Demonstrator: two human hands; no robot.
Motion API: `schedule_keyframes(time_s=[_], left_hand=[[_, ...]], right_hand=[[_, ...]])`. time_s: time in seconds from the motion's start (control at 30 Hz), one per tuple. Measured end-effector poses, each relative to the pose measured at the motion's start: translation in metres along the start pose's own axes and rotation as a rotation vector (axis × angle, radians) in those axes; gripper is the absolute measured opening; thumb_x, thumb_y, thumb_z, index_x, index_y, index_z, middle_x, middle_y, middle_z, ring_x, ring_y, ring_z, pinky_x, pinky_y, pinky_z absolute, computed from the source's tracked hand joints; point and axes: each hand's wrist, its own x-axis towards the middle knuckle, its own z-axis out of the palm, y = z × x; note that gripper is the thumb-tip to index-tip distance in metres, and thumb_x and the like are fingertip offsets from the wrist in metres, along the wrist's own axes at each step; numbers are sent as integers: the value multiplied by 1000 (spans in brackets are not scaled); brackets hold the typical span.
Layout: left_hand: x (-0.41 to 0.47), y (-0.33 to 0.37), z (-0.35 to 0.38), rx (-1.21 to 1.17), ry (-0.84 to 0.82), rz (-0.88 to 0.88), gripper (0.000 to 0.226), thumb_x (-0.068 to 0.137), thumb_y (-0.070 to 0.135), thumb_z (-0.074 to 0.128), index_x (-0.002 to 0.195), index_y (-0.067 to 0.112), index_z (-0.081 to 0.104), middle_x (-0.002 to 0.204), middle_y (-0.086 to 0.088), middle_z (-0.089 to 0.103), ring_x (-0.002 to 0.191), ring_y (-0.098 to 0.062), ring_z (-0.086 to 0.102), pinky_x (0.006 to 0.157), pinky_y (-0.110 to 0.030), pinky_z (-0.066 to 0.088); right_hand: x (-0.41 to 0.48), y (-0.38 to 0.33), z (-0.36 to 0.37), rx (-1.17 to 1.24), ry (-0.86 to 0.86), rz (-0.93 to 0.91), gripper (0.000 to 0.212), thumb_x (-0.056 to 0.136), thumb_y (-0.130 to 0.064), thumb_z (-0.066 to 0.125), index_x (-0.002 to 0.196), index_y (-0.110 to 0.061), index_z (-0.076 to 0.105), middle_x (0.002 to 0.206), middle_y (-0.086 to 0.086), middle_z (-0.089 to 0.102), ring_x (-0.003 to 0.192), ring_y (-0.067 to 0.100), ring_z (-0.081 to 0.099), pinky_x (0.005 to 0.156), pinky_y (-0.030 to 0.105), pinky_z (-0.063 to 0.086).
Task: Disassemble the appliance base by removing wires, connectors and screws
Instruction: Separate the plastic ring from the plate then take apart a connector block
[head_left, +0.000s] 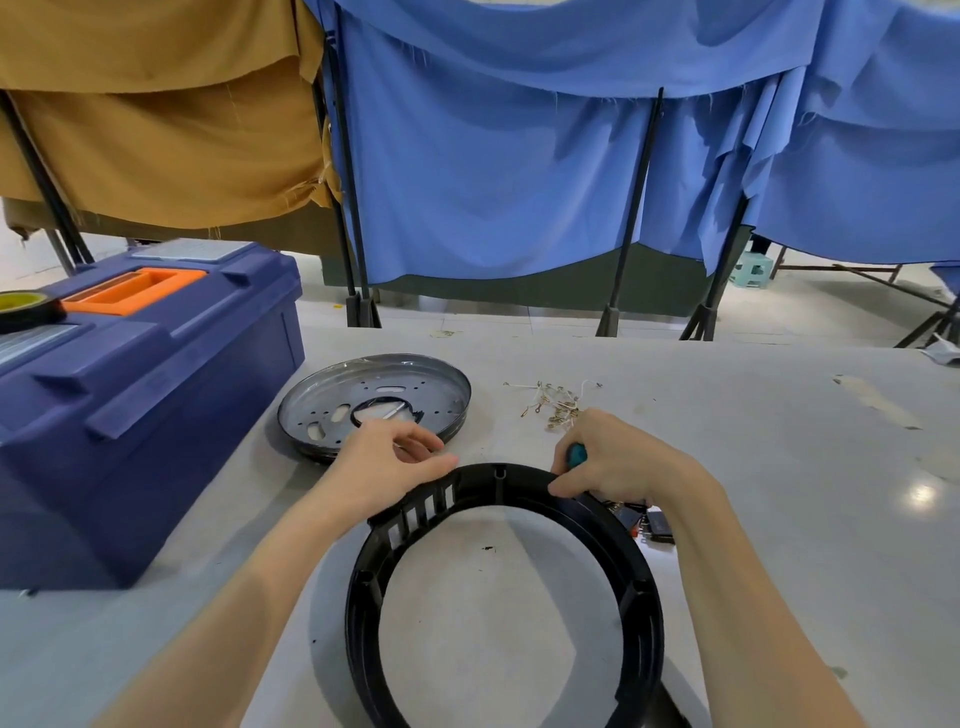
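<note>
Landmark: black ring (643, 597), the base shell. It lies flat on the surface (779, 519) straight in front of me, and the surface shows through its open middle.

Far left of ring: blue toolbox (156, 415), lid closed, orange handle on top. A roll of tape (26, 310) sits on the lid at the edge of view.

Beyond ring, to its left: round metal pan (317, 400), rim up, with a large centre hole and several small ones. It is apart from the ring.

Left hand (389, 460): on the ring's far-left rim, above the slotted section. Thumb and curled fingers grip the rim.

Beyond ring, right of pan: loose heap of wires (558, 405) with brass-coloured connectors, just past my right hand.

Right hand (621, 465): at the ring's far-right rim. Fingers are closed round the teal handle of a screwdriver (576, 455). The shaft is hidden by the hand. One fingertip rests on the rim.

Just right of ring, below the right wrist: small dark parts (657, 526), one showing red. They are too small to identify.

Behind the surface: tan cloth (156, 130) to the left and blue cloth (493, 182) to the right, hung on dark poles.
</note>
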Motion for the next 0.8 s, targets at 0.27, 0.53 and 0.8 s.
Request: schedule_keyframes(time_s=[0.27, 0.53, 0.8], left_hand=[[-6, 4, 1, -86, -147, -20, 27, 75, 26, 82, 99, 27, 71, 83, -4, 75, 64, -26, 71, 65, -36, 60], [4, 12, -6, -70, -58, 3, 37, 71, 28, 84, 106, 28, 72, 80, 3, 75, 70, -18, 70, 69, -25, 57], [9, 10, -15, -151, -27, -51, 39, 70, 31, 84, 106, 35, 71, 78, 21, 73, 74, 4, 69, 69, -12, 45]], right_hand=[[-4, 7, -8, 140, 18, 18, 12, 77, -9, 74, 67, -9, 67, 37, -7, 43, 34, 14, 34, 39, 20, 31], [-5, 6, -11, 188, 121, -31, 13, 77, -16, 77, 67, -9, 72, 46, -5, 51, 42, 13, 40, 42, 22, 37], [-8, 5, -13, 339, 272, -58, 27, 77, -40, 79, 65, -16, 74, 52, 0, 54, 36, 7, 35, 37, 17, 31]])
